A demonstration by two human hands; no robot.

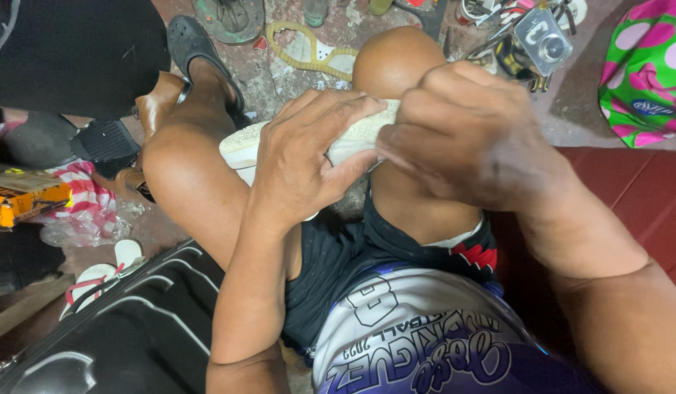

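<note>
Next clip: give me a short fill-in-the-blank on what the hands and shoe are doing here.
1. Both hands hold a pale ____ over the person's lap.
2. The left hand wraps the white shoe from above, while the right hand is closed into a ____ at the shoe's other end.
3. The bag at the upper right is green with ____ dots.
4. The foot by the left knee wears a ____ clog.

Missing words: shoe; fist; pink; black
</note>
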